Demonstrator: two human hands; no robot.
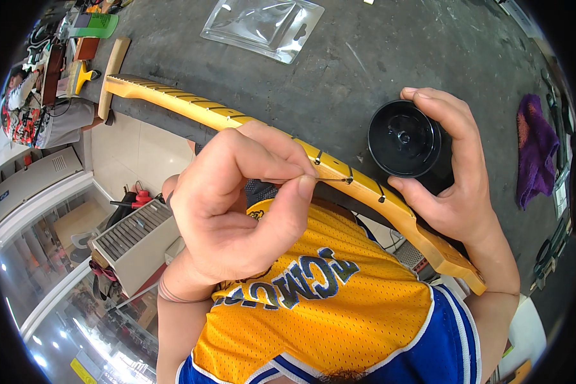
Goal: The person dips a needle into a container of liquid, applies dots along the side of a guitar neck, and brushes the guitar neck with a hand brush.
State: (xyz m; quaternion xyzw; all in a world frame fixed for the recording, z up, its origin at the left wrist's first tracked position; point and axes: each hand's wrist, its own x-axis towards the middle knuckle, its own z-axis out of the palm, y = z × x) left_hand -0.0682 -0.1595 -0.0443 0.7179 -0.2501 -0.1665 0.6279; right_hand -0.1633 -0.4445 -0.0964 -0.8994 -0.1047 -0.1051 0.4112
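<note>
At centre, left hand (pixel 237 205) pinches a thin wire (pixel 333 180) between thumb and forefinger, just over the yellow guitar neck (pixel 365 185). At 3 o'clock, right hand (pixel 457 179) grips a black spool (pixel 403 139), fingers wrapped round its rim.

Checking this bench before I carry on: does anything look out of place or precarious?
The yellow guitar neck overhangs the dark bench's edge. Its headstock end sticks out unsupported below the right hand, which holds a black spool. Nothing looks spilled or broken.

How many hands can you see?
2. The left hand pinches a thin fret wire against the yellow guitar neck. The right hand holds a black spool. More may be hidden among the clutter at far left.
</note>
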